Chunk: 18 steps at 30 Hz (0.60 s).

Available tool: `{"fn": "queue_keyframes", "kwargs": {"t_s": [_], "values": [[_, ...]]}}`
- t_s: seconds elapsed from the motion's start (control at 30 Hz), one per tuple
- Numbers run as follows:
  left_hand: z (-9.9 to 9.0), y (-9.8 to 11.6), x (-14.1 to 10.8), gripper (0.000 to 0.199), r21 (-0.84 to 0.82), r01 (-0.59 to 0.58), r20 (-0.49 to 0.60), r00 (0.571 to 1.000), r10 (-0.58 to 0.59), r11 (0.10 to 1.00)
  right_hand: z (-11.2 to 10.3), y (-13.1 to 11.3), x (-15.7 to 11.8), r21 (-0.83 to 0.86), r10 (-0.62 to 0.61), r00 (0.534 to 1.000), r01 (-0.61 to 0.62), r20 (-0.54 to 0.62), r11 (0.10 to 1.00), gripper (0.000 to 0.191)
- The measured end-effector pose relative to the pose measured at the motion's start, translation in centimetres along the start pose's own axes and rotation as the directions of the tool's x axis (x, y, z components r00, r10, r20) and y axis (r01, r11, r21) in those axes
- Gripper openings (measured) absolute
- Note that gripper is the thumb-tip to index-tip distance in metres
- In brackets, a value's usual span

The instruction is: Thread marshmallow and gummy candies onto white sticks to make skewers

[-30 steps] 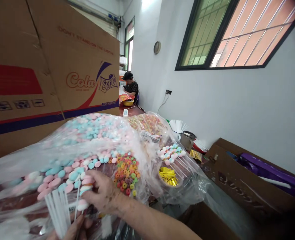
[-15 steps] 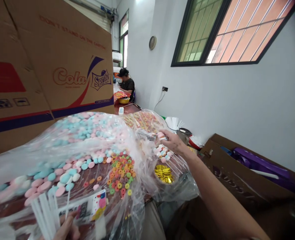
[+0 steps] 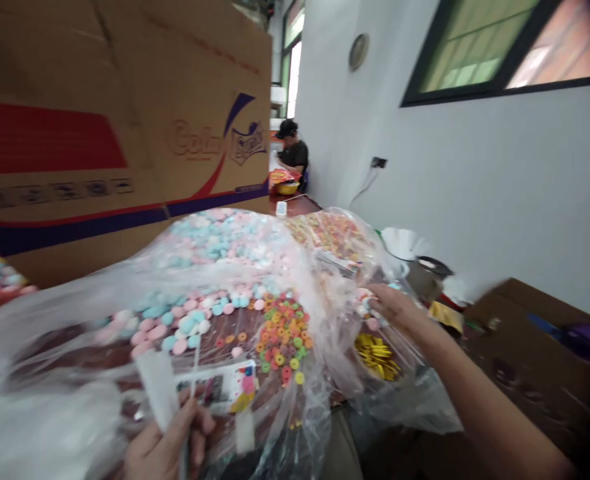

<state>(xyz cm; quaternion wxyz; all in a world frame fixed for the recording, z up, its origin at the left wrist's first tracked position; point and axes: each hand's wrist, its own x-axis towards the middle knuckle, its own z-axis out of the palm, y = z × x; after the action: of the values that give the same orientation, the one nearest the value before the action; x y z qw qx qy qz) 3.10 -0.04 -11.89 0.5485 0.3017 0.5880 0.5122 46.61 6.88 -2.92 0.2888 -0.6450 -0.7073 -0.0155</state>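
Note:
My left hand is closed around a bundle of white sticks, with one white stick standing apart from the rest. Behind it lies a printed card on the plastic sheeting. Beyond are pink, blue and white marshmallows and a heap of coloured ring candies. My right hand reaches to a small pile of marshmallow sticks; its fingertips are blurred, and whether they grip one is unclear. Gold twist ties lie in a round container just nearer to me.
A tall cardboard carton stands at the back left. Behind the work lies a clear bag of ring candies. A lidded pot and an open box are at right. Another person sits at the far end.
The view has swung left, so everything sits farther right. My right hand has come down onto the marshmallow-stick pile from just above it. A blurred colourful packet now shows at the left edge.

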Motion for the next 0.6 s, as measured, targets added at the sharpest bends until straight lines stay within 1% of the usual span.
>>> {"fn": "queue_keyframes", "kwargs": {"t_s": [0.03, 0.07, 0.1, 0.17, 0.2, 0.23, 0.27, 0.33, 0.37, 0.4, 0.43, 0.5, 0.6], "values": [[0.2, 0.4, -0.3, 0.054, -0.025, 0.015, 0.035, 0.999, -0.014, 1.000, -0.3, -0.7, 0.3, -0.013, 0.004, 1.000, -0.004, -0.003, 1.000, 0.024], [0.4, 0.7, -0.6, 0.053, -0.044, 0.004, 0.040, 0.999, -0.003, 0.999, -0.5, -1.6, 0.6, -0.069, 0.032, 0.997, -0.036, -0.064, 0.997, 0.027], [0.6, 1.1, -0.8, 0.051, -0.056, -0.003, 0.053, 0.999, 0.006, 0.998, -0.8, -2.9, 0.9, -0.104, 0.053, 0.986, -0.070, -0.156, 0.992, 0.030], [0.9, 1.6, -1.0, 0.050, -0.081, -0.007, 0.069, 0.998, 0.013, 0.997, -1.2, -6.3, 1.5, -0.090, 0.041, 0.959, -0.069, -0.282, 0.994, 0.033], [1.0, 1.7, -1.0, 0.050, -0.111, -0.005, 0.071, 0.997, 0.014, 0.994, -1.1, -8.3, 1.7, -0.057, 0.025, 0.949, -0.045, -0.315, 0.997, 0.032], [1.0, 1.7, -1.0, 0.050, -0.139, 0.003, 0.072, 0.997, 0.007, 0.990, -0.8, -10.3, 2.0, -0.008, -0.013, 0.942, 0.011, -0.335, 1.000, 0.031], [1.0, 1.7, -1.0, 0.051, -0.169, 0.013, 0.073, 0.997, 0.000, 0.986, -0.3, -12.4, 2.2, 0.048, -0.062, 0.946, 0.081, -0.318, 0.996, 0.030], [0.9, 1.7, -1.0, 0.053, -0.215, 0.033, 0.079, 0.997, -0.016, 0.976, 1.7, -16.0, 2.8, 0.142, -0.158, 0.958, 0.196, -0.238, 0.970, 0.026], [0.9, 1.6, -1.0, 0.053, -0.229, 0.042, 0.077, 0.997, -0.025, 0.973, 2.9, -17.5, 3.2, 0.187, -0.205, 0.966, 0.233, -0.156, 0.954, 0.025], [0.8, 1.7, -1.0, 0.053, -0.240, 0.048, 0.072, 0.997, -0.031, 0.970, 4.3, -18.6, 3.7, 0.226, -0.257, 0.965, 0.261, -0.049, 0.938, 0.025], [0.8, 1.8, -1.0, 0.054, -0.248, 0.053, 0.068, 0.997, -0.038, 0.967, 5.7, -19.4, 4.1, 0.257, -0.301, 0.952, 0.278, 0.053, 0.926, 0.025], [0.8, 2.0, -1.1, 0.053, -0.253, 0.060, 0.052, 0.997, -0.048, 0.966, 8.3, -20.4, 4.8, 0.265, -0.365, 0.899, 0.300, 0.243, 0.916, 0.026], [1.0, 2.4, -1.2, 0.051, -0.247, 0.056, 0.031, 0.998, -0.050, 0.967, 11.3, -20.8, 5.2, 0.208, -0.390, 0.799, 0.330, 0.457, 0.921, 0.022]]}}
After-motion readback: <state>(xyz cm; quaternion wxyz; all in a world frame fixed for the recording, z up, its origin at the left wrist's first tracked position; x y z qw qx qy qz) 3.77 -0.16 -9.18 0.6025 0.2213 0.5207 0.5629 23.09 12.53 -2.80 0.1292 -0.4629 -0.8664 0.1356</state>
